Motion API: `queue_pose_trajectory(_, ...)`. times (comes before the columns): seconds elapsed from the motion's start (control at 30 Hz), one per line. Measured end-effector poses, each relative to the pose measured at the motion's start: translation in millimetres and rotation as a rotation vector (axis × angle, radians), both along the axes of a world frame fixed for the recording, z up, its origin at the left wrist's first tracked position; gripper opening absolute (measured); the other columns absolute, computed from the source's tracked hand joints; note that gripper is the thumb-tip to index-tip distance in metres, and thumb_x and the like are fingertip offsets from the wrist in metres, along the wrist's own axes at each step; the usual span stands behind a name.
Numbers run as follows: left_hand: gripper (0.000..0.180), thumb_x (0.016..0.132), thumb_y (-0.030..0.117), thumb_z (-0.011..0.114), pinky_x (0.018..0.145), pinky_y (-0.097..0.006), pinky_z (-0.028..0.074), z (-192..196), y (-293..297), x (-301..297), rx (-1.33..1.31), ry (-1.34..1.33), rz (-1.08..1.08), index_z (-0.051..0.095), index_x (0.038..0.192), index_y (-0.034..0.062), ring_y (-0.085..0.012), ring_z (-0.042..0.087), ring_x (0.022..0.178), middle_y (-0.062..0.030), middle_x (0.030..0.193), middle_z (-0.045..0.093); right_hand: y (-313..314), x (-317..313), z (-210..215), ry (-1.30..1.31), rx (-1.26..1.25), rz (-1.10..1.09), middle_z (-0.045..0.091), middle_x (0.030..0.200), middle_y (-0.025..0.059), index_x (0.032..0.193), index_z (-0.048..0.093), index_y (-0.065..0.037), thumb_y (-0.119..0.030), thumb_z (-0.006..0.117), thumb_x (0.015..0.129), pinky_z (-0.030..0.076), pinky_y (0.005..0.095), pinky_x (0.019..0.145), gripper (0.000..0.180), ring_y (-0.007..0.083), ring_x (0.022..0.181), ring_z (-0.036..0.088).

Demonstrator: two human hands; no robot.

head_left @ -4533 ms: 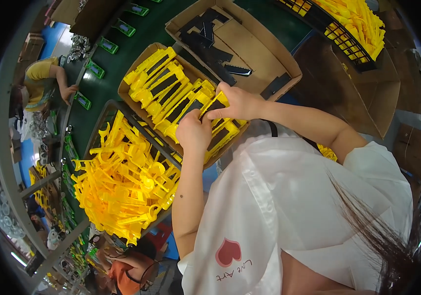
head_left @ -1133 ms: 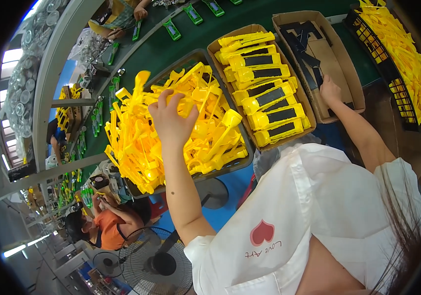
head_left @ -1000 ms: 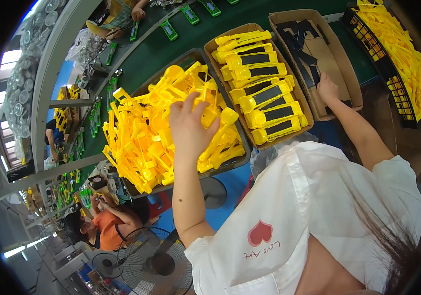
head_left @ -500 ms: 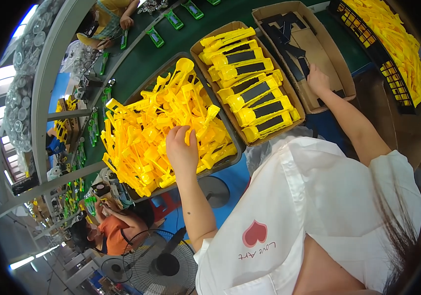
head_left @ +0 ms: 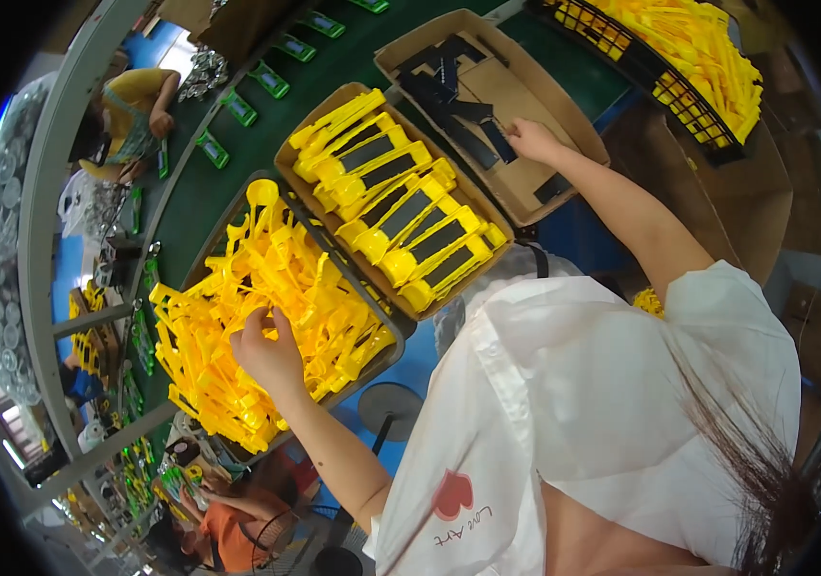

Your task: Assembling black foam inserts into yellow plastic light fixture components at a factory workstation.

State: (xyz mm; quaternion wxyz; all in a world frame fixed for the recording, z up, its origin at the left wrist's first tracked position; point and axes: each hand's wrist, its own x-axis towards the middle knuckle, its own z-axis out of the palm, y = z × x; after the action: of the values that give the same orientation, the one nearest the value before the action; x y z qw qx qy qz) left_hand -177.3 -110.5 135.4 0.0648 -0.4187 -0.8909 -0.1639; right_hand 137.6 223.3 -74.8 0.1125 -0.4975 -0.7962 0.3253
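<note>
My left hand (head_left: 269, 353) rests on a heap of yellow plastic parts (head_left: 237, 274) in a dark bin (head_left: 397, 338). Its fingers are bent and the thumb stands apart; no single part shows clearly in its grasp. To the right, my right hand (head_left: 532, 141) reaches into a shallow cardboard box (head_left: 564, 123). The fingers are closed at the end of a black strip (head_left: 497, 141); the fingertips are partly hidden. Several more black strips (head_left: 449, 113) lie loosely there. Between my hands, a second cardboard box (head_left: 292, 165) holds yellow parts with black panels (head_left: 410, 213) stacked in rows.
A black basket (head_left: 684, 113) of yellow parts stands at the far right. Beyond the boxes runs a green conveyor belt (head_left: 175, 245) carrying green devices (head_left: 240, 108). One person (head_left: 132, 106) works across it; another, in orange (head_left: 237, 523), sits at lower left.
The view has swung, so the bins and boxes sit farther left and the left bin lower. My left hand stays at the heap and my right hand stays at the black strips.
</note>
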Motion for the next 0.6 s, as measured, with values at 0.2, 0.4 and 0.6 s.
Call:
queue_pose_trajectory(0.2,0.016,0.064,0.015,0.063,0.069,-0.037,0.037,-52.6,34.1,16.2,-0.249,0.286,-0.247,0.059,0.076,0.0045,-0.0253,0.049,0.077,-0.0068,0.075,0.058,-29.5,-49.3,38.7,-0.459,0.1,-0.16,0.057,0.093,0.0185,0.094,0.05,0.002,-0.028,0.068,0.068,0.044,0.036,0.075,0.044,0.0302,0.09,0.054)
queue_pose_trajectory(0.4,0.007,0.063,0.01,0.057,0.071,-0.039,0.033,-38.4,27.2,6.6,-0.254,0.37,-0.126,0.055,0.066,0.0041,-0.0253,0.049,0.074,-0.0093,0.064,0.055,3.7,-36.5,42.3,-0.414,-0.099,-0.064,0.057,0.096,0.0179,0.097,0.051,0.002,-0.027,0.071,0.063,0.044,0.0353,0.075,0.048,0.0289,0.09,0.055)
queue_pose_trajectory(0.6,0.036,0.068,0.011,0.059,0.071,-0.034,0.036,-7.0,-15.3,-8.5,0.005,0.194,0.081,0.052,0.102,0.0014,-0.0209,0.051,0.068,-0.0089,0.074,0.057,8.3,-38.4,45.0,-0.462,0.047,0.054,0.057,0.092,0.0208,0.087,0.055,0.002,-0.024,0.059,0.07,0.046,0.0375,0.071,0.031,0.0315,0.083,0.057)
